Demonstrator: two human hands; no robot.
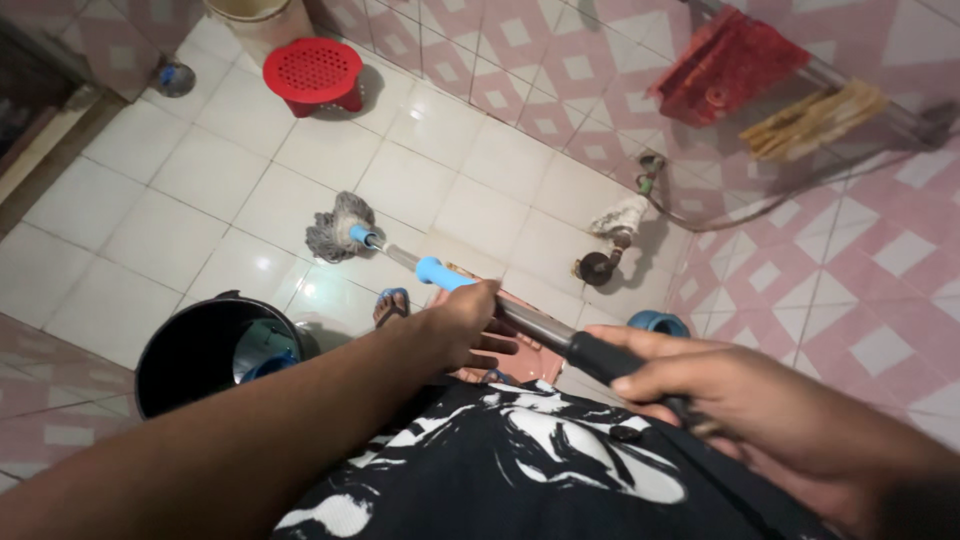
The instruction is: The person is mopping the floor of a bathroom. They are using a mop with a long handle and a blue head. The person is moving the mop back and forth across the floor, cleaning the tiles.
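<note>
- We grip the long metal-shafted mop (480, 300) with both hands: our left hand (462, 325) is wrapped around the bare steel shaft just below its blue plastic collar, and our right hand (700, 385) is clenched on the black rubber grip at the near end.
- The mop runs from about 4 o'clock up towards 10 o'clock, and its grey string head (338, 228) rests on the floor near the middle of the view.
- At 8 o'clock a black round plastic bucket (190, 355) stands just beside our left forearm, with something blue inside it.
- A foot in a blue sandal (391, 303) shows under the shaft, between the bucket and our left hand.
- At 11 o'clock a red perforated plastic stool (314, 72) stands well apart from the mop head, by the wall.
- At 2 o'clock a metal tap wrapped in white cloth (620, 225) sits low on the wall; a red cloth (728, 62) hangs further up on a rail.
- The floor is glossy white square tiles (150, 170); the walls carry pink-and-white diamond-pattern tiles (860, 270).
</note>
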